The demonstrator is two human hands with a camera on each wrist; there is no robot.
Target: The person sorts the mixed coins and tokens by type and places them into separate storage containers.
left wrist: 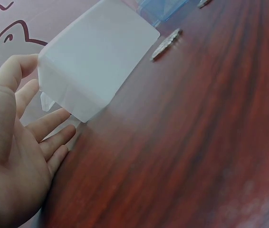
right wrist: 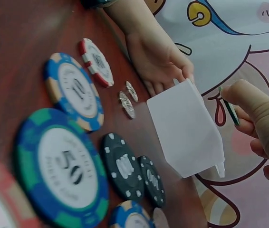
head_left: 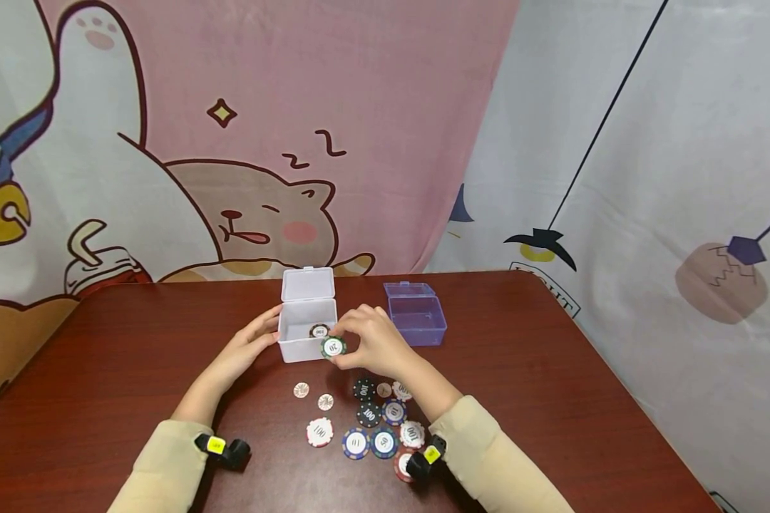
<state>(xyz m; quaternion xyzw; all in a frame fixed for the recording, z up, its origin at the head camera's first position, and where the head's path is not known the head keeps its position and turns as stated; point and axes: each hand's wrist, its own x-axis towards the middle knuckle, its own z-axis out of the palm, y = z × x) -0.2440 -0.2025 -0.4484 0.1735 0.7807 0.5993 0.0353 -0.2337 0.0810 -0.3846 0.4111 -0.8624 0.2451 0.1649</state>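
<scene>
In the head view, my right hand (head_left: 377,343) pinches a green-edged poker chip (head_left: 333,347) marked 20 between thumb and fingers, at the front right rim of a white plastic box (head_left: 296,350). The box's lid (head_left: 308,285) stands raised at the back. Inside lies a dark-edged poker chip (head_left: 319,330) marked 100. My left hand (head_left: 244,350) rests its loosely spread fingers against the box's left side. The left wrist view shows the thumb at the box's upper corner and other fingers (left wrist: 53,124) low against its side. Edge-on, the pinched chip (right wrist: 229,110) appears in the right wrist view.
A translucent purple box (head_left: 417,320) with its lid raised stands to the right. Several poker chips, including a black chip (head_left: 368,414) and a blue chip (head_left: 356,443), lie before the boxes. Two small coins, one coin (head_left: 301,390) behind the other coin (head_left: 325,402), lie near the white box.
</scene>
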